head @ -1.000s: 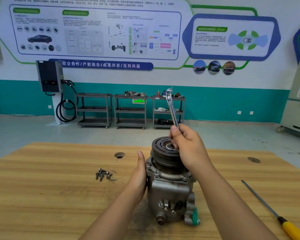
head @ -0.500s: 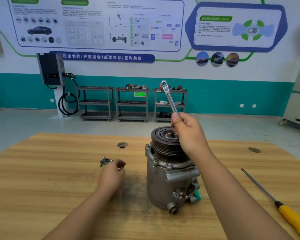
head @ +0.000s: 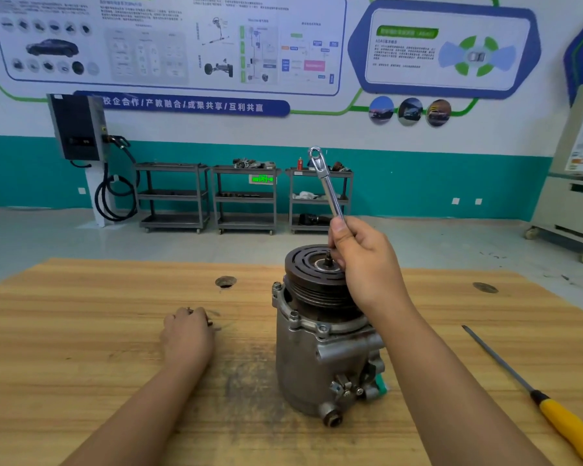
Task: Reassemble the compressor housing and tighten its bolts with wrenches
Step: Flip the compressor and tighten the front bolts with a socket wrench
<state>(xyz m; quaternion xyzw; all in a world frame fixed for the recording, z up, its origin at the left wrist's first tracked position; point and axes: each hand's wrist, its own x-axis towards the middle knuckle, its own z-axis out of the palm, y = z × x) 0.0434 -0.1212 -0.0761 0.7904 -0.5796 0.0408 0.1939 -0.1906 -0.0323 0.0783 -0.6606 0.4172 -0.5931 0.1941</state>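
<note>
we see the compressor [head: 320,338] standing upright near the middle of the wooden table [head: 81,331], its long axis vertical, the black grooved pulley [head: 313,274] facing up and the pipe ports low on the side toward us. the wrench [head: 327,188] points up and slightly left, its ring end high against the teal wall, its lower end hidden in the right hand [head: 364,260], which is closed around the shaft just over the pulley's hub.

a second ago the left hand [head: 187,334] was pressed flat against the left side of the housing; half a second ago it had already left it and reached toward the loose bolts [head: 209,322]. now it lies on the table to the left of the compressor, apart from it, fingers curled down over the bolts, so that only a bit of metal peeks out at the fingertips. we cannot tell whether it is actually pinching one. the right hand and the wrench have kept nearly the same pose throughout, and the compressor has not shifted on the table.

the housing is dull grey cast metal with grime, and several bolt heads stand around the flange under the pulley. a green cap shows at its lower right. a yellow-handled screwdriver [head: 552,408] lies well apart on the right, its tip pointing away from us.
</note>
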